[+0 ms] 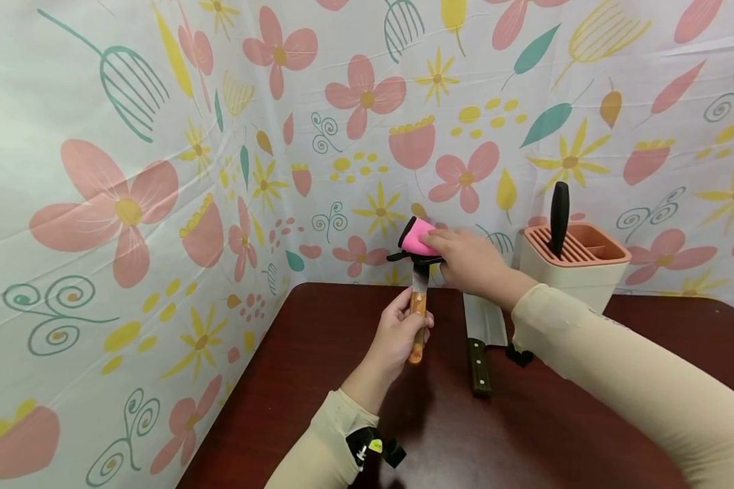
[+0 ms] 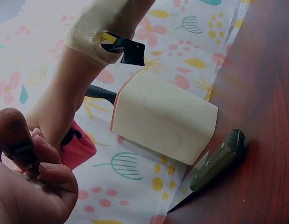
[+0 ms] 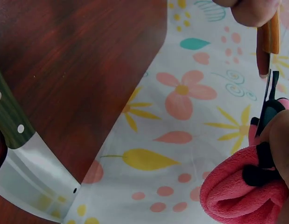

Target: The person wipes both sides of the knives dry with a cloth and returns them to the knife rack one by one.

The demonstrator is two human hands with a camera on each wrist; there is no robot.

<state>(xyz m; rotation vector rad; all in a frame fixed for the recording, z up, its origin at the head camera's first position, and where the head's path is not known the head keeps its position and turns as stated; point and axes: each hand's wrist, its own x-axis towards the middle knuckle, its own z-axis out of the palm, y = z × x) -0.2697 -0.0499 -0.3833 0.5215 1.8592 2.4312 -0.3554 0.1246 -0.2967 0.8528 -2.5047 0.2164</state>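
Observation:
A knife with an orange-brown wooden handle is held upright above the table, blade pointing up and away. My left hand grips that handle, fingers curled round it. Around the upper blade is a folded pink cloth with black trim, held by my right hand. In the right wrist view the pink cloth bunches against the thin blade, which passes under the fingers. The blade's tip is hidden by cloth and hand. A cleaver with a dark green riveted handle lies on the table below the right forearm.
A cream knife block with an orange slotted top stands at the back right, a black-handled knife upright in it. Flower-printed fabric hangs behind and left of the dark red-brown table.

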